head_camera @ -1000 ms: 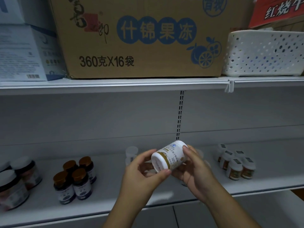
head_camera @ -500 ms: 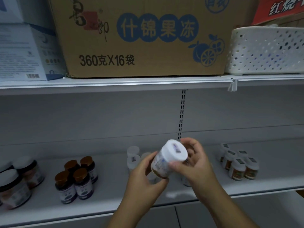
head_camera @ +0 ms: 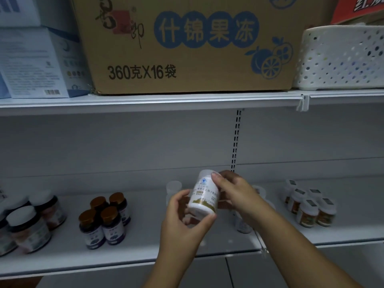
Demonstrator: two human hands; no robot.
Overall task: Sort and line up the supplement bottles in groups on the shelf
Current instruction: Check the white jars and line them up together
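Note:
I hold a white supplement bottle (head_camera: 203,196) with a gold and white label upright in front of the lower shelf (head_camera: 145,252). My left hand (head_camera: 182,223) grips its base from below. My right hand (head_camera: 234,192) holds its cap and upper side. Behind my hands stand a few more white bottles (head_camera: 173,187), partly hidden. A group of dark bottles with brown caps (head_camera: 105,219) stands to the left. Small white-capped bottles with orange labels (head_camera: 307,204) stand to the right. Wider white-lidded jars (head_camera: 31,221) sit at far left.
On the upper shelf (head_camera: 187,99) are a large cardboard carton (head_camera: 187,44), a pale blue box (head_camera: 37,63) at left and a white perforated basket (head_camera: 340,57) at right. A slotted upright (head_camera: 235,140) runs down the shelf's back panel.
The bottle went from lying sideways between my hands to standing upright with its label toward me. My right hand shifted to the cap and my left to the base.

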